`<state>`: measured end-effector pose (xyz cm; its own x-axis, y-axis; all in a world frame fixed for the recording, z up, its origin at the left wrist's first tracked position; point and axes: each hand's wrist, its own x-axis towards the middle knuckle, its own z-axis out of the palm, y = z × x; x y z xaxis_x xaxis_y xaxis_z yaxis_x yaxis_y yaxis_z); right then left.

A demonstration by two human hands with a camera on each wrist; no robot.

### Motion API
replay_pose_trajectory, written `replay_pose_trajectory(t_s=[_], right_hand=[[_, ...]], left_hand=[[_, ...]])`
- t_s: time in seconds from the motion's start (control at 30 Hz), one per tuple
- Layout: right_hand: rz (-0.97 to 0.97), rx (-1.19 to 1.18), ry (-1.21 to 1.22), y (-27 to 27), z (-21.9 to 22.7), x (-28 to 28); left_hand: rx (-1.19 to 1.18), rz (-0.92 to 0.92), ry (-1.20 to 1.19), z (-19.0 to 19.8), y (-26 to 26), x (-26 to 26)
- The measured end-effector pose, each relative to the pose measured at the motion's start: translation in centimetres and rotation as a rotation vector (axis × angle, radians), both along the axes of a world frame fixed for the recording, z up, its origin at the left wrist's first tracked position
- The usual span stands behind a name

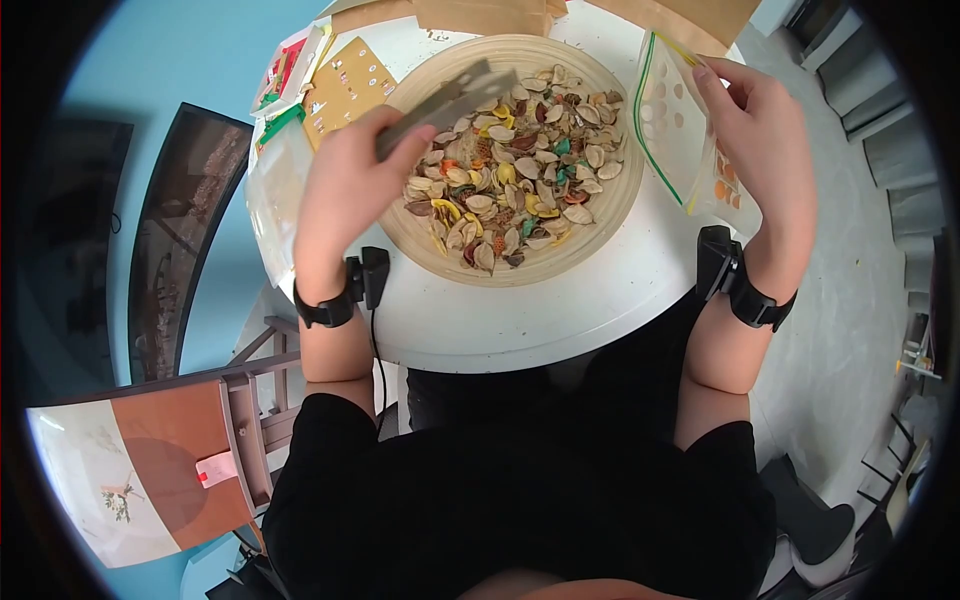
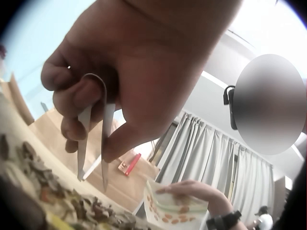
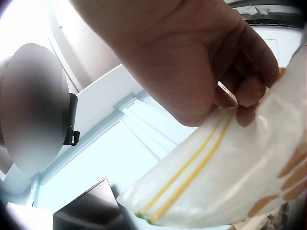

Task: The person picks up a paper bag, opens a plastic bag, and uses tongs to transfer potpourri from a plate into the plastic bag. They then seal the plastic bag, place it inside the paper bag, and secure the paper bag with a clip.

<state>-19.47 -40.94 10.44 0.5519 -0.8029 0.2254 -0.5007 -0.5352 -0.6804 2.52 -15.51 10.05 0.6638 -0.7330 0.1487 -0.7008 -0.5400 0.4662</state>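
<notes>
Over a round, pale wooden tray [image 1: 612,218], my left hand [image 1: 348,185] grips a pair of metal tongs [image 1: 440,108], bent in a U. In the left wrist view the tongs' two arms [image 2: 107,143] point down with their tips apart and nothing between them. Dried potpourri [image 1: 520,175] in cream, yellow, orange and green fills much of the tray. To its right, my right hand [image 1: 755,125] pinches the top edge of a translucent zip bag [image 1: 668,135] printed with orange dots. Yellow zip lines run below the fingertips in the right wrist view.
The tray stands on a round white table [image 1: 480,335]. Brown paper bags [image 1: 480,15] stand along the far edge. Left of the tray lie a gold card [image 1: 345,90], a red and green box [image 1: 290,75] and clear plastic [image 1: 275,205].
</notes>
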Motion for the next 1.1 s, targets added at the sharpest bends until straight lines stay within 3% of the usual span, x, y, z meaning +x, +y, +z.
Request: replay_pose_trajectory(t_s=[0.1,0.33,0.53,0.83,0.93,1.03,1.1], right_hand=[[0.015,-0.029,0.012,-0.3,-0.1,0.0],[0.035,0.006,0.008,-0.4,-0.1,0.2],[0.072,0.030,-0.006,-0.1,0.0,0.2],[0.091,0.018,0.003,0.2,0.1,0.6],[0.080,-0.013,-0.006,0.0,-0.2,0.6],[0.072,-0.055,0.007,0.2,-0.1,0.6],[0.088,-0.059,0.010,0.5,0.0,0.8]], left_hand=[[-0.002,0.089,0.034,0.7,1.2,0.8],[0.063,-0.032,0.222,-2.5,3.0,-0.1],[0.172,-0.110,0.000,-2.0,2.8,-2.4],[0.169,-0.112,-0.004,-2.0,2.0,-3.0],[0.097,-0.099,0.104,-1.0,1.9,-2.6],[-0.120,-0.163,0.161,1.7,0.6,-3.3],[-0.157,-0.249,0.095,2.7,-0.5,-3.5]])
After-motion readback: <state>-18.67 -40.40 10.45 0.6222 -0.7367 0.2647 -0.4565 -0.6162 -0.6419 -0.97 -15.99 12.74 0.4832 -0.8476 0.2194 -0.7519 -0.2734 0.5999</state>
